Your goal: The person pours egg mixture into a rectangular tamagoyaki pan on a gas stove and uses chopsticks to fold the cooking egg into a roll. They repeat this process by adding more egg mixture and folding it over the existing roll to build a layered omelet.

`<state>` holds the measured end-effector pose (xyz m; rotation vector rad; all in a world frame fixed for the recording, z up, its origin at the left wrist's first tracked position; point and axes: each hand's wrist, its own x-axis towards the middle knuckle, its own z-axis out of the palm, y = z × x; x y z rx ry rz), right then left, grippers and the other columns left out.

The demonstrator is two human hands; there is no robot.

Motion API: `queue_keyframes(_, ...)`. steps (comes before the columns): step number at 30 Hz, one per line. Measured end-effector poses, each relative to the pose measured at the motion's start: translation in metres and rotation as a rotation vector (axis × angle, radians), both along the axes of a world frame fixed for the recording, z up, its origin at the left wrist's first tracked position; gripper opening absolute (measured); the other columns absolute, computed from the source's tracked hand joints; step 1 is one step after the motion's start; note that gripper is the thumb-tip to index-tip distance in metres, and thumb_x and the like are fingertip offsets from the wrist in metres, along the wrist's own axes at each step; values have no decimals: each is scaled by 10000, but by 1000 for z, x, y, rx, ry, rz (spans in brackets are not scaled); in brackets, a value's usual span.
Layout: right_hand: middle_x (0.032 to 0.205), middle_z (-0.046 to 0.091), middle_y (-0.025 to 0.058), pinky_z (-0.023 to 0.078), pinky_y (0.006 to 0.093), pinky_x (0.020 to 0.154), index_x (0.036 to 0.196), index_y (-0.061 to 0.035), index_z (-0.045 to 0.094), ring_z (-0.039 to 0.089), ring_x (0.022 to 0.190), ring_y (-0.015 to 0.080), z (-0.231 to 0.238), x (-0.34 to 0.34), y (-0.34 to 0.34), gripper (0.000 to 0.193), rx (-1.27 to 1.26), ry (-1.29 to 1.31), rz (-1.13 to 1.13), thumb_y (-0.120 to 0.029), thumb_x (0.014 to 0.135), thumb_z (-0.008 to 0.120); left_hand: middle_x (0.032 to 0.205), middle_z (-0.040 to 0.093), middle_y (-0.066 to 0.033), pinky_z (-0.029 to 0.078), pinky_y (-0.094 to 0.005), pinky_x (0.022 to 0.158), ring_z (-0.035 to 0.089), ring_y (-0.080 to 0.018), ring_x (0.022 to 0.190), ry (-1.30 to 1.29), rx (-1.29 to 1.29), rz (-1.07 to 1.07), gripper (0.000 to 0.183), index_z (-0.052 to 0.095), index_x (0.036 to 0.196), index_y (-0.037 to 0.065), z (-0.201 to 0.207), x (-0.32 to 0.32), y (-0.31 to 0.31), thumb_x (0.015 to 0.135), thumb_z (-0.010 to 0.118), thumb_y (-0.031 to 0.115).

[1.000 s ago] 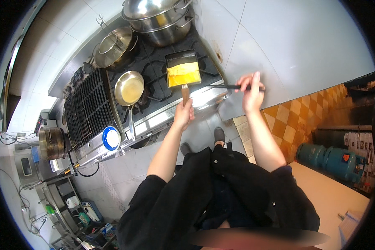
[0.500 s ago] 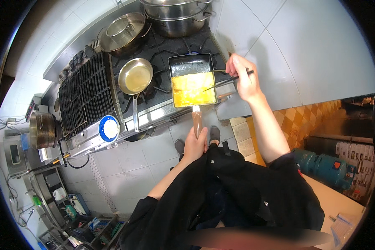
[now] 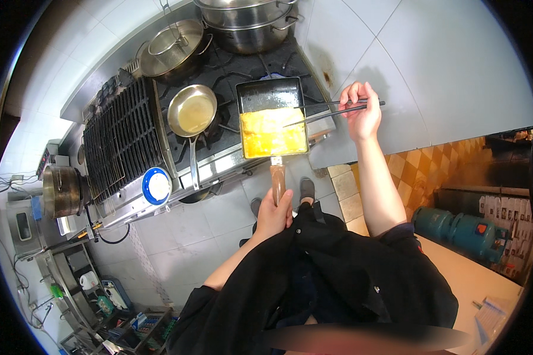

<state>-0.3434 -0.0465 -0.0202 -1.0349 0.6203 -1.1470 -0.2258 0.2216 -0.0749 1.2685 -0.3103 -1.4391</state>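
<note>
My left hand (image 3: 275, 214) is closed round the brown handle of a square omelette pan (image 3: 256, 96), which is over the front right burner. Yellow egg (image 3: 272, 135) covers the near part of the pan, while the far part shows its dark, shiny bottom. To the right, my right hand (image 3: 361, 115) grips a pair of dark chopsticks (image 3: 331, 112). The two sticks are spread apart, and their tips reach over the pan's right rim to the egg. One tip is at the egg's far edge, the other over its middle.
Left of the omelette pan, a small round frying pan (image 3: 192, 110) holds pale liquid. Behind are a wide pan with a strainer (image 3: 170, 42) and a large steel pot (image 3: 249, 35). A blue-rimmed dish (image 3: 157, 186) is by the black grill (image 3: 124, 133). Green gas cylinders (image 3: 459, 231) stand at right.
My right hand has moved right and slightly nearer, and the chopsticks' tips now lie a little apart on the egg. The omelette pan has shifted slightly toward me with my left hand.
</note>
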Motion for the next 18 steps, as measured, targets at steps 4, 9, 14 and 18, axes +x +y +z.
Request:
queue_keyframes(4, 689, 532, 61, 341, 263, 549, 685, -94, 415, 444, 611, 126, 0, -6, 7, 454, -58, 103, -41, -393, 1020, 353, 587, 455, -7, 355, -262, 399, 429, -99, 421, -80, 57, -28, 214, 460, 940, 46, 0, 3, 1, 1014, 558, 222)
queue_keyframes(9, 685, 484, 52, 347, 286, 619, 691, -31, 437, 443, 664, 134, 16, 12, 25, 424, -393, 282, 10, -283, 1028, 390, 595, 482, -9, 367, -263, 406, 463, -96, 434, -232, 108, -32, 236, 475, 931, 34, -6, 2, 1, 1008, 572, 235)
queue_keyframes(14, 685, 502, 52, 349, 277, 589, 696, -51, 435, 454, 637, 140, 12, 20, 27, 406, -414, 326, -20, -292, 1016, 375, 595, 484, -9, 370, -262, 407, 463, -97, 435, -273, 102, -8, 233, 473, 932, 37, -2, 1, -3, 1005, 579, 231)
queue_keyframes(18, 694, 543, 60, 350, 259, 537, 708, -122, 402, 470, 606, 131, -1, 5, 0, 421, -109, 68, -6, -422, 995, 330, 585, 468, -6, 364, -262, 406, 441, -97, 428, -179, 38, 18, 215, 469, 938, 40, -2, 2, -1, 1010, 571, 215)
